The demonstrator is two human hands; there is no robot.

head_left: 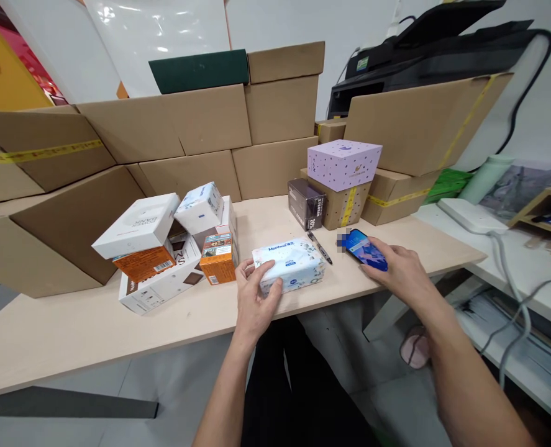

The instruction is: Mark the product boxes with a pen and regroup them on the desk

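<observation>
My left hand [259, 292] grips the left end of a white and blue tissue pack [296, 264], which lies near the table's front edge. My right hand [399, 267] is closed around a smartphone [366, 247] with its screen lit, low over the tabletop at the right. Between the pack and the phone lies a dark pen [320, 247]. Behind the pen stand a dark box [305, 203] and a lilac box [343, 162], the latter on top of a brown carton [345, 202].
On the left are a stacked white box [138, 222], an orange box [218, 261] and a smaller tissue pack [199, 207]. Large cardboard boxes [186, 177] wall off the table's back. A black printer [424, 62] and a side desk with cables [508, 267] stand at right.
</observation>
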